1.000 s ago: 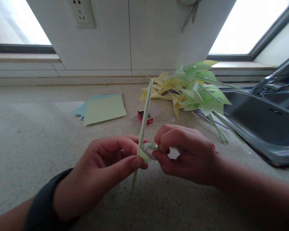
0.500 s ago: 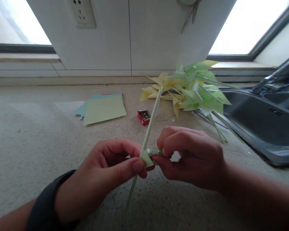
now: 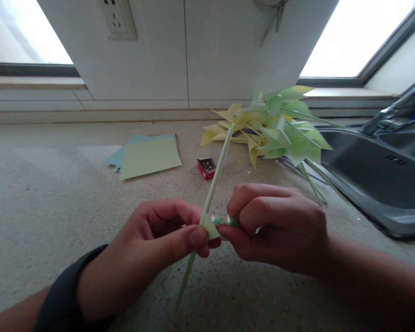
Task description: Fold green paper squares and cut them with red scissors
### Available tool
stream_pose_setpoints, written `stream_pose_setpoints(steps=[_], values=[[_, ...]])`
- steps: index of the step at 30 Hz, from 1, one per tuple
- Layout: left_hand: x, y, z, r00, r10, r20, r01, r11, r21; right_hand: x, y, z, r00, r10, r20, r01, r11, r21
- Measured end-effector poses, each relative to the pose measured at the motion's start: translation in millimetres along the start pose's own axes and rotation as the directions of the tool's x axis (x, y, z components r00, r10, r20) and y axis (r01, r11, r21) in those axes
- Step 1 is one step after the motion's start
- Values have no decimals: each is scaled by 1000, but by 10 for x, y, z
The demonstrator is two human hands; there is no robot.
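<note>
My left hand (image 3: 159, 240) pinches a long, thin pale green paper stick (image 3: 217, 173) near its middle, thumb and forefinger pressed on a small folded flap of the same paper. The stick leans up and to the right, its lower end reaching down past my hand. My right hand (image 3: 276, 223) is closed close beside the left and pinches a small clear and green piece (image 3: 223, 220) against the stick; I cannot make out what that piece is. A dark band sits on my left wrist.
Speckled countertop (image 3: 55, 198). A heap of yellow and green paper pinwheels (image 3: 276, 127) lies at the back right beside a steel sink (image 3: 376, 175) with a tap. Sheets of green and blue paper (image 3: 148, 157) and a small red box of pins (image 3: 206, 167) lie farther back.
The stick has tilted from near upright to leaning right, its top swinging right. Both hands have sunk slightly and drawn tighter together. The red box now shows fully beside the stick.
</note>
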State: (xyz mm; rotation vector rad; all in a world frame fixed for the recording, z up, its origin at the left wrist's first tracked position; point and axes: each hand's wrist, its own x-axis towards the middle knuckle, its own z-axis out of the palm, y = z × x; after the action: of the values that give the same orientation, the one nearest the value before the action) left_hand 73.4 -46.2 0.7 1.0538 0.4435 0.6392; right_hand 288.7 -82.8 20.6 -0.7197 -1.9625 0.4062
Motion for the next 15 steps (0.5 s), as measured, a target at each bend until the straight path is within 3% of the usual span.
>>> stream_pose_setpoints(steps=[7,15], values=[[-22,11,-2,1000,-10,-27,11,999,31,-11,72,35,998,-14,-53,16,1000,25],[11,18,-5,999,15,-44,-14,1000,27,-23,122,-10,999,-24,40,25,999,-28]])
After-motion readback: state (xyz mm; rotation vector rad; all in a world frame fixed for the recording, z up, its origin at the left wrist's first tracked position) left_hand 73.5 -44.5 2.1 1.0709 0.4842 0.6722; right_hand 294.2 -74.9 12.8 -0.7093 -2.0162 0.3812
